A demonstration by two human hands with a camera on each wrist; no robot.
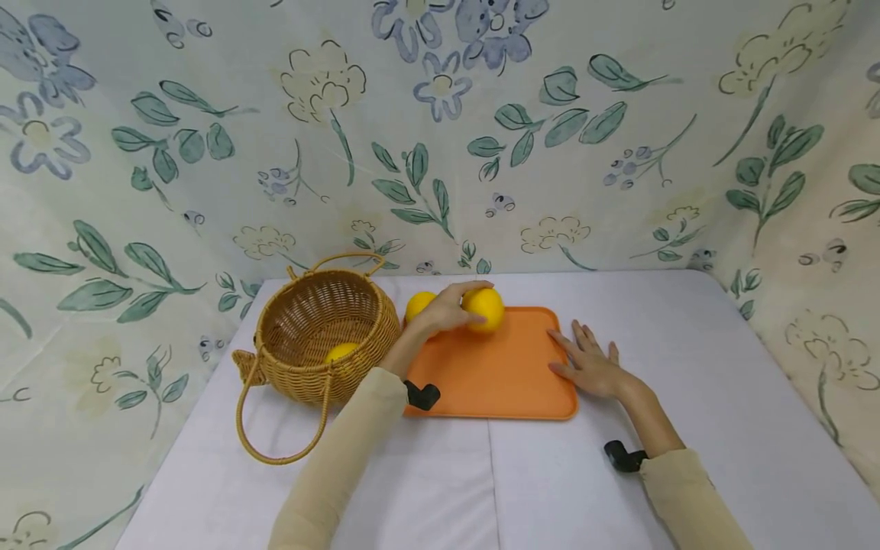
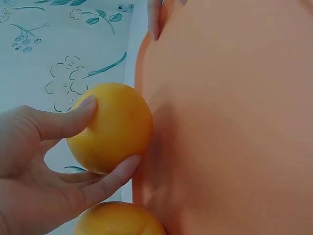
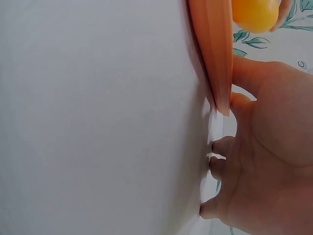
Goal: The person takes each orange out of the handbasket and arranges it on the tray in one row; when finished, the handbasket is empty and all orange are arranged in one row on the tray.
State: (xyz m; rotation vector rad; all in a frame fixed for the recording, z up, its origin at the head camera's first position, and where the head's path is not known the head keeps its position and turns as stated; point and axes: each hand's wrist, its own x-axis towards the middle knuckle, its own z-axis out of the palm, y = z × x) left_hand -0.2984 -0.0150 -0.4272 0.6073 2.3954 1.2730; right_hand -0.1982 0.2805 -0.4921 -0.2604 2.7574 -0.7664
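Note:
My left hand [image 1: 445, 310] grips an orange [image 1: 486, 312] between thumb and fingers, over the back part of an orange plastic tray [image 1: 495, 378]. In the left wrist view the thumb lies on one side of this orange [image 2: 115, 128] and fingertips on the other. A second orange [image 1: 418, 303] sits at the tray's back left corner, partly hidden behind the left hand. At the tray's right edge, my right hand [image 1: 594, 368] rests with spread fingers, some on the rim and others on the table, as the right wrist view shows.
Left of the tray stands a wicker basket [image 1: 381, 347] with a yellow-orange fruit [image 1: 341, 351] inside. One basket handle [image 1: 241, 416] hangs down to the front, the other stands at the back. A floral curtain [image 1: 440, 191] hangs behind the white-covered table [image 1: 687, 344].

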